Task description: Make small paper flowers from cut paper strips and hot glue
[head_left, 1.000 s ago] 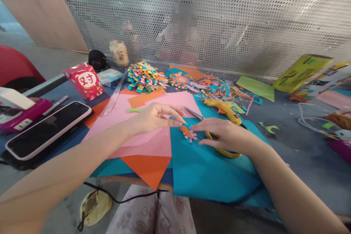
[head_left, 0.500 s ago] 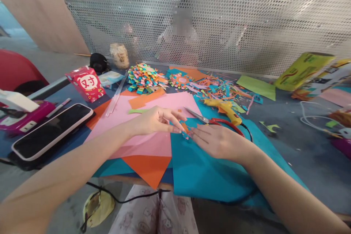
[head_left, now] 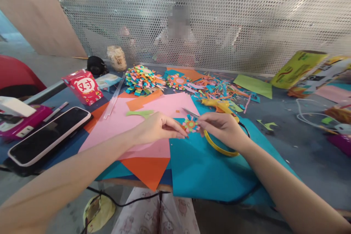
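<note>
A small paper flower (head_left: 190, 124) with blue, pink and orange petals and a green centre shows between my hands, over the edge of the blue paper sheet (head_left: 197, 172). My left hand (head_left: 159, 128) is closed, its fingertips pinching the flower's left edge. From the other side my right hand (head_left: 222, 128) has its bent fingers closed at the right edge. Scissors (head_left: 189, 112) point their blades left behind the flower. Under my right hand curves a yellow loop (head_left: 219, 148); whether it belongs to the scissors I cannot tell. A yellow glue gun (head_left: 216, 104) lies just beyond.
Pink sheets (head_left: 150, 150) and an orange sheet (head_left: 149, 168) lie left. Further back are a fringed paper ball (head_left: 141, 78), a larger paper flower (head_left: 178, 81) and paper shreds (head_left: 219, 87). A phone (head_left: 52, 135), power strip (head_left: 30, 122) and red box (head_left: 83, 86) stand left.
The flower has turned its face towards me; before, it showed as an edge between my fingers. My right hand has risen and curled its fingers. The yellow loop now shows where red handles lay.
</note>
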Motion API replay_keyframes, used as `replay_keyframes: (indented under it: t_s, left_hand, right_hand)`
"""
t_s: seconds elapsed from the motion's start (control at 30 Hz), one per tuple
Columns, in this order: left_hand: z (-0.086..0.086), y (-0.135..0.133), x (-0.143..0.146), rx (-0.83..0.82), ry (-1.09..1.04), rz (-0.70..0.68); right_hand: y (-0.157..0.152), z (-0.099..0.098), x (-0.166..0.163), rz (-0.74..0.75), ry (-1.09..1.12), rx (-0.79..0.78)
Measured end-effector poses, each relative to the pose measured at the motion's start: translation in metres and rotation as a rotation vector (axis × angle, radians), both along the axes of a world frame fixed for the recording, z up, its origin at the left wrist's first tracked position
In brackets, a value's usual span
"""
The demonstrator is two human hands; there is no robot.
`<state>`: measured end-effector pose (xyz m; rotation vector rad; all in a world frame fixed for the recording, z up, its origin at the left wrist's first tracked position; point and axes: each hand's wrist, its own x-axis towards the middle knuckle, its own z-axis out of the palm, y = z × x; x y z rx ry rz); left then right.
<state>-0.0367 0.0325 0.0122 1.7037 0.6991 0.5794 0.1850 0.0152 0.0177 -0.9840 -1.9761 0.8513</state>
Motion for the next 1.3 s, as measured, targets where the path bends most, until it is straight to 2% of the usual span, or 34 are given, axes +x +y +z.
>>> replay_keyframes:
  t_s: [0.2, 0.4, 0.5, 0.6, 0.7, 0.83, 1.1, 1.3]
  left_hand:
    - [-0.002, -0.002, 0.004, -0.019, -0.059, 0.116]
    - [-0.001, -0.008, 0.007, -0.026, -0.04, 0.115]
    - [0.005, -0.009, 0.004, -0.026, -0.077, 0.136]
    - [0.015, -0.007, 0.0, -0.068, -0.152, 0.216]
    - [0.021, -0.007, -0.002, -0.108, -0.163, 0.291]
    - [0.019, -0.011, 0.001, -0.166, -0.123, 0.288]
    - [0.015, -0.016, 0.0, -0.264, -0.229, 0.261]
    - [0.015, -0.015, 0.0, -0.313, -0.251, 0.248]
  right_hand:
    - [-0.003, -0.004, -0.009, -0.054, 0.153, -0.104]
    - [-0.004, -0.006, -0.015, -0.106, 0.273, -0.171]
    - [-0.004, -0.003, -0.011, -0.117, 0.4, -0.227]
    - [-0.007, 0.001, -0.007, -0.126, 0.462, -0.247]
    - [-0.011, 0.004, -0.007, -0.054, 0.47, -0.272]
    - [-0.013, 0.004, -0.009, 0.029, 0.459, -0.299]
    - [-0.013, 0.0, -0.008, 0.02, 0.454, -0.351]
    - [-0.013, -0.002, -0.008, -0.038, 0.418, -0.307]
